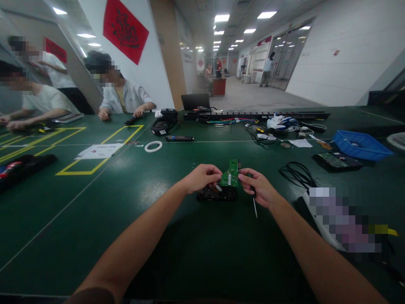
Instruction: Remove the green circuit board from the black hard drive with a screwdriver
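A green circuit board (233,172) is held up between my two hands, above an open black plastic casing (218,194) on the table. My left hand (204,177) pinches the board's left edge between thumb and fingers. On the other side, my right hand (258,185) grips the board's right edge with thumb and forefinger. A screwdriver (255,207) is also tucked in the right hand, its thin metal shaft pointing down toward me. Its handle is mostly hidden by the fingers. Part of the casing is covered by the board and my left hand.
Behind my hands lie a white tape roll (153,146) and a dark cylindrical tool (179,138). To the right are a blue tray (360,145), another circuit board in a black casing (338,160) and a coiled black cable (297,174). A seated person (125,95) works across the table.
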Motion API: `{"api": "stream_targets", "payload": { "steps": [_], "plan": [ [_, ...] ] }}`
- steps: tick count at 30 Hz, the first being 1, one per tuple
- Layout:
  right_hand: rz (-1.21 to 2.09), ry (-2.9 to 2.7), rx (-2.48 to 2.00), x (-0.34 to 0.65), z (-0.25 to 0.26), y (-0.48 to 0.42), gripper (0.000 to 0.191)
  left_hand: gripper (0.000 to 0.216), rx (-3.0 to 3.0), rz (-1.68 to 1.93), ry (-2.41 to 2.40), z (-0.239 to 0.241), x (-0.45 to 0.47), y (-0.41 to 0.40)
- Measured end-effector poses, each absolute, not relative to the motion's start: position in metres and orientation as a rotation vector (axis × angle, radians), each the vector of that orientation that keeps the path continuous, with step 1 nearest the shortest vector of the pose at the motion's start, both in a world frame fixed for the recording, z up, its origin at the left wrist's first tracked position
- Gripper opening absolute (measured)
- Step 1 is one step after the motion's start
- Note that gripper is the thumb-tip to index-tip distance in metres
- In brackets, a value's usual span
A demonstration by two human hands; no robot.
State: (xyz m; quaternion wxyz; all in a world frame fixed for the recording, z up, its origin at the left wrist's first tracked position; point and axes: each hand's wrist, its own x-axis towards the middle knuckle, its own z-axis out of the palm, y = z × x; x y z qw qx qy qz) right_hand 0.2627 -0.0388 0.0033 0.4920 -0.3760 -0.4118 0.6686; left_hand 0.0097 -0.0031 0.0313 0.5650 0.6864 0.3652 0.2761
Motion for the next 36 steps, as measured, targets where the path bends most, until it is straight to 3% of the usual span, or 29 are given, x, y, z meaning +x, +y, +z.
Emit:
{"api": "stream_targets", "payload": {
  "steps": [36],
  "plan": [
    [1.614,-1.255,-1.220,0.259,-0.002,-0.040,0.027,0.024,2.149,0.238,0.979,0.040,0.002,-0.003]
  ]
}}
